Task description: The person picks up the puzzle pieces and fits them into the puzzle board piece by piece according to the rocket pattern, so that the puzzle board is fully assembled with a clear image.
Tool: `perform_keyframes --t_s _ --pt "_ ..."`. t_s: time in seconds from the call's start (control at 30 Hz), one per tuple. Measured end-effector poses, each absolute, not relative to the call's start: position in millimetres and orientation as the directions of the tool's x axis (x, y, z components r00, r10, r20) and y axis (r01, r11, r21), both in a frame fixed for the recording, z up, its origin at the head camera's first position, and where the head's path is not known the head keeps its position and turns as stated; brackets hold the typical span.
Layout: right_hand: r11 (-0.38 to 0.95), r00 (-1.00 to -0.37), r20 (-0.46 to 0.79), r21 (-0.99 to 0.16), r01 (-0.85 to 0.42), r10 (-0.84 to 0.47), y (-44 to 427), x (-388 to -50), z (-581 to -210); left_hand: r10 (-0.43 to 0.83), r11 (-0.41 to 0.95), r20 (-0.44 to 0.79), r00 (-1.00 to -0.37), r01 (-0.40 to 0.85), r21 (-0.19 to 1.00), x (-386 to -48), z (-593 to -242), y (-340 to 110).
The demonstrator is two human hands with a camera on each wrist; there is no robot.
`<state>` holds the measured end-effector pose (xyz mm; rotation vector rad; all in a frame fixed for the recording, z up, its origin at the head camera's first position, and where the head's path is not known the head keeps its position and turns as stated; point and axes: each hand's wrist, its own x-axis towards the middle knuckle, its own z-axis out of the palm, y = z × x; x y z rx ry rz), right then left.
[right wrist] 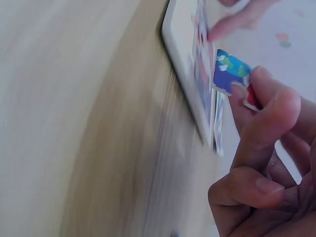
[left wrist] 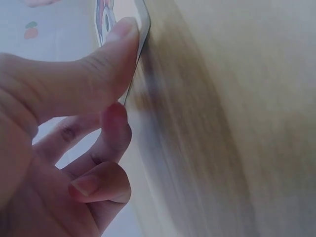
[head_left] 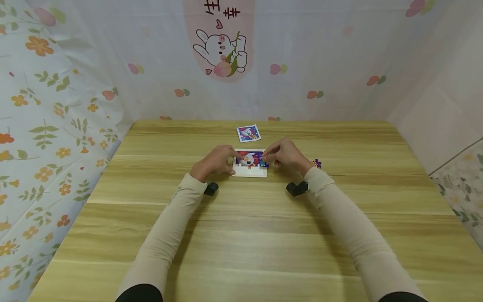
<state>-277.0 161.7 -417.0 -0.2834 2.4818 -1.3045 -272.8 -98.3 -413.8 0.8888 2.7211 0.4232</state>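
Note:
A small white-framed puzzle tray [head_left: 250,173] lies mid-table, its upper part filled with a red, white and purple picture; the lower strip is white. My left hand [head_left: 216,161] grips the tray's left side, thumb [left wrist: 121,37] on its rim and index finger reaching over the picture. My right hand [head_left: 286,154] pinches a jigsaw piece [right wrist: 228,74], blue and purple with a green-and-blue globe and a red part, over the tray's right edge. In the head view, that hand partly hides the piece.
Behind the tray lies a square picture card [head_left: 249,133] with similar artwork. Loose jigsaw pieces [head_left: 317,162] lie beside the right wrist, partly hidden by it. The wooden table [head_left: 241,243] ends at a patterned curtain [head_left: 294,84] behind.

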Motion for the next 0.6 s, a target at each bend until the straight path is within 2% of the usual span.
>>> perform_keyframes --t_s 0.2,0.6 --pt "0.553 -0.910 -0.219 -0.833 -0.012 -0.351 133.1 -274.8 -417.6 0.612 0.764 -0.117 -0.782 0.548 0.341 -273.1 -416.4 -100.3" --pt "0.565 -0.924 -0.127 -0.818 -0.107 -0.359 93.6 -274.2 -429.0 0.566 0.793 -0.128 -0.814 0.495 0.356 -273.7 -417.4 -99.3"
